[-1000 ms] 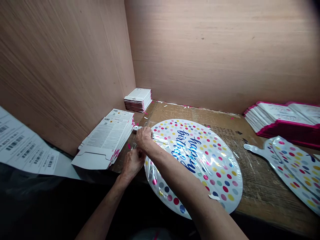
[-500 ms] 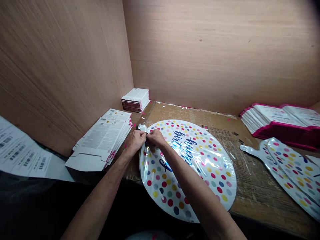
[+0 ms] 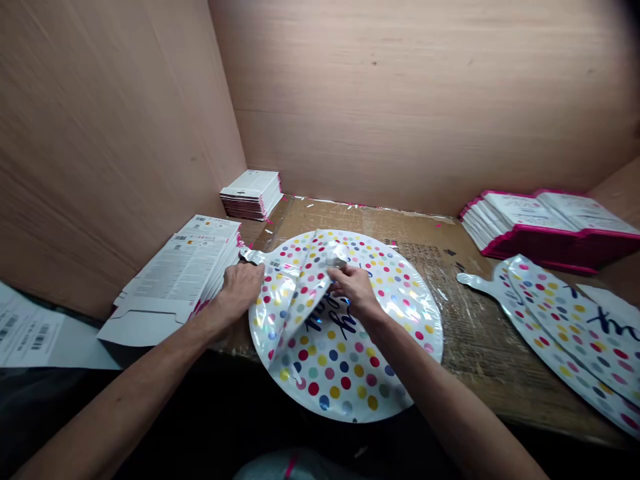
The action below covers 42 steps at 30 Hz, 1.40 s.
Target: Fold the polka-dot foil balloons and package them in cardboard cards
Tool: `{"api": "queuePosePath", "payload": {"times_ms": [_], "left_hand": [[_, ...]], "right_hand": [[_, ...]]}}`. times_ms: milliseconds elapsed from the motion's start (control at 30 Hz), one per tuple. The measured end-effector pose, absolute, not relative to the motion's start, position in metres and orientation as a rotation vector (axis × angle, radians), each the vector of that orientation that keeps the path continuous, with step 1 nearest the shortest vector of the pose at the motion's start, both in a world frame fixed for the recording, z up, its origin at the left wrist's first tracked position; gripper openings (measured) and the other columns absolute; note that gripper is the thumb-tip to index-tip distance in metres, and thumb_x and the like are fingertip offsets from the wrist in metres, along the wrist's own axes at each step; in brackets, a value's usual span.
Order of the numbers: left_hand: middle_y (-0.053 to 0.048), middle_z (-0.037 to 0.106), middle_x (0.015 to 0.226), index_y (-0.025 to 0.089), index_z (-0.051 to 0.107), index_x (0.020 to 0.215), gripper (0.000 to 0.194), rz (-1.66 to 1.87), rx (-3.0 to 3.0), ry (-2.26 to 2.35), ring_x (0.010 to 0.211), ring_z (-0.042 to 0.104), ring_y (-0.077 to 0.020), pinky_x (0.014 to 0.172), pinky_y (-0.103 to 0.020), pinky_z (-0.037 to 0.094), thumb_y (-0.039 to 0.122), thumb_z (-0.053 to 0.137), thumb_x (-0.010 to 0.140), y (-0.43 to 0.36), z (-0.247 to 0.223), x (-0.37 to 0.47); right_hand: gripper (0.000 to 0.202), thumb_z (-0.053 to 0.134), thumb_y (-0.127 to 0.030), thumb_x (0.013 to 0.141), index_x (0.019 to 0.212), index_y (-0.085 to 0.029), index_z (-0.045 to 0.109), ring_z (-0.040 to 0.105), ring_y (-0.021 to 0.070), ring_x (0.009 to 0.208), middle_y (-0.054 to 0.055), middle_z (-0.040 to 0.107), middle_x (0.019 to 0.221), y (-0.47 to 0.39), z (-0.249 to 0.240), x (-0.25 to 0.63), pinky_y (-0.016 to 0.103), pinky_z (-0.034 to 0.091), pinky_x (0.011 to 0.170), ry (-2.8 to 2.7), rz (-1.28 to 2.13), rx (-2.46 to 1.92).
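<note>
Round white foil balloons [image 3: 350,380] with coloured dots and blue lettering lie flat in a pile before me. The top one's left side is folded over toward the middle, showing its dotted back. My right hand [image 3: 354,288] pinches the silvery neck of this folded balloon above the pile. At the pile's left edge, my left hand [image 3: 243,285] has its fingers closed on the balloon edge, just below another silvery neck [image 3: 254,256]. Its fingertips are partly hidden.
Printed flat cartons [image 3: 173,273] lie fanned at left, with a smaller carton stack [image 3: 253,193] in the corner. Pink-edged cartons [image 3: 540,230] stand at back right. More folded dotted balloons [image 3: 565,340] lie at right. Wooden panels [image 3: 400,100] wall the cardboard-covered table [image 3: 480,360].
My hands were together at the balloon's neck. The right hand has carried the top balloon's neck rightward, folding its side over, while the left stays at the left edge. The view shifted slightly.
</note>
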<state>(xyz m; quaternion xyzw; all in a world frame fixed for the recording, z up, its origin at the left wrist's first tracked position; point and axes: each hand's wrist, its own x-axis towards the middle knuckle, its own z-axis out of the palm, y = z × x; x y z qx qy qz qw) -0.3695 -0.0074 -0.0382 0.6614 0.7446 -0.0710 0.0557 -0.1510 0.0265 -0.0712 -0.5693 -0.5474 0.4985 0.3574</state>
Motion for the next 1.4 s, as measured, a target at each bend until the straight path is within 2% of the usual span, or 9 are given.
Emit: {"api": "queuePosePath", "payload": {"times_ms": [233, 333, 467, 733, 900, 1000, 1100, 1200, 1400], "left_hand": [[-0.006, 0.072, 0.087, 0.022, 0.064, 0.091, 0.028, -0.175, 2.254, 1.560, 0.084, 0.068, -0.0247, 0.070, -0.031, 0.043, 0.048, 0.054, 0.086, -0.098, -0.028, -0.279], [-0.006, 0.071, 0.082, 0.022, 0.062, 0.093, 0.037, -0.052, 2.101, 1.850, 0.080, 0.067, -0.0241, 0.067, -0.030, 0.041, 0.054, 0.045, 0.090, -0.110, -0.036, -0.272], [-0.007, 0.069, 0.077, 0.021, 0.060, 0.079, 0.044, -0.092, 1.919, 2.016, 0.078, 0.066, -0.0250, 0.064, -0.029, 0.036, 0.060, 0.042, 0.088, -0.107, -0.047, -0.274], [0.007, 0.028, 0.042, 0.020, 0.041, 0.052, 0.054, 0.076, 1.272, 1.269, 0.041, 0.019, -0.0067, 0.044, -0.025, 0.012, 0.067, 0.060, 0.070, -0.118, -0.020, -0.259], [0.008, 0.016, 0.034, 0.022, 0.034, 0.048, 0.057, 0.446, 1.065, 1.077, 0.037, 0.011, -0.0057, 0.039, -0.024, 0.011, 0.067, 0.060, 0.071, -0.098, 0.048, -0.243], [0.005, 0.022, 0.031, 0.022, 0.043, 0.046, 0.060, 0.389, 1.293, 1.196, 0.035, 0.019, -0.0077, 0.037, -0.024, 0.018, 0.075, 0.051, 0.073, -0.081, 0.068, -0.247], [-0.001, 0.047, 0.042, 0.019, 0.059, 0.055, 0.065, 0.478, 1.725, 1.557, 0.042, 0.042, -0.0125, 0.044, -0.026, 0.034, 0.078, 0.041, 0.077, -0.060, 0.056, -0.258], [-0.008, 0.070, 0.089, 0.016, 0.069, 0.089, 0.053, 0.856, 2.197, 1.556, 0.085, 0.063, -0.0221, 0.078, -0.033, 0.050, 0.065, 0.049, 0.082, -0.035, 0.018, -0.264], [-0.011, 0.065, 0.122, 0.019, 0.063, 0.121, 0.052, 0.506, 2.388, 1.024, 0.117, 0.056, -0.0244, 0.104, -0.037, 0.039, 0.056, 0.040, 0.091, -0.008, -0.060, -0.274]], "right_hand": [[0.028, 0.063, -0.039, 0.077, 0.063, -0.016, 0.058, 0.054, 0.0142, 0.044, 0.007, 0.064, 0.058, -0.004, -0.067, -0.013, 0.024, 0.040, 0.043, -1.351, 1.142, -1.817], [0.021, 0.062, -0.034, 0.081, 0.088, -0.015, 0.066, 0.065, 0.0223, 0.075, 0.012, 0.069, 0.089, -0.018, -0.061, -0.002, 0.031, 0.051, 0.064, -1.565, 0.565, -1.842], [0.033, 0.047, -0.031, 0.095, 0.123, -0.018, 0.060, 0.055, 0.0259, 0.116, 0.014, 0.059, 0.128, -0.026, -0.068, -0.021, 0.039, 0.045, 0.098, -2.143, -0.074, -1.501], [0.032, 0.047, -0.038, 0.097, 0.113, -0.016, 0.065, 0.060, 0.0237, 0.111, 0.012, 0.064, 0.119, -0.048, -0.067, -0.019, 0.039, 0.049, 0.096, -2.183, 0.302, -1.336], [0.078, 0.052, -0.058, 0.090, 0.151, -0.016, 0.027, 0.050, 0.0313, 0.129, 0.017, 0.051, 0.140, -0.123, -0.037, -0.038, 0.049, 0.047, 0.104, -1.928, 0.073, -0.949], [0.082, 0.057, -0.044, 0.091, 0.155, -0.016, 0.013, 0.043, 0.0344, 0.134, 0.020, 0.042, 0.146, -0.139, -0.059, -0.041, 0.055, 0.045, 0.105, -1.823, -0.212, -1.084], [0.072, 0.053, -0.032, 0.094, 0.154, -0.015, 0.018, 0.043, 0.0336, 0.134, 0.021, 0.045, 0.144, -0.130, -0.093, -0.020, 0.056, 0.045, 0.104, -1.821, -0.331, -1.149], [0.068, 0.052, -0.023, 0.094, 0.154, -0.015, 0.021, 0.045, 0.0321, 0.133, 0.022, 0.046, 0.143, -0.118, -0.111, 0.009, 0.055, 0.046, 0.103, -2.010, -0.358, -1.057], [0.049, 0.053, -0.014, 0.089, 0.136, -0.026, 0.053, 0.050, 0.0252, 0.130, 0.013, 0.053, 0.141, -0.088, -0.081, 0.042, 0.047, 0.049, 0.102, -2.415, -0.101, -0.932]]}}
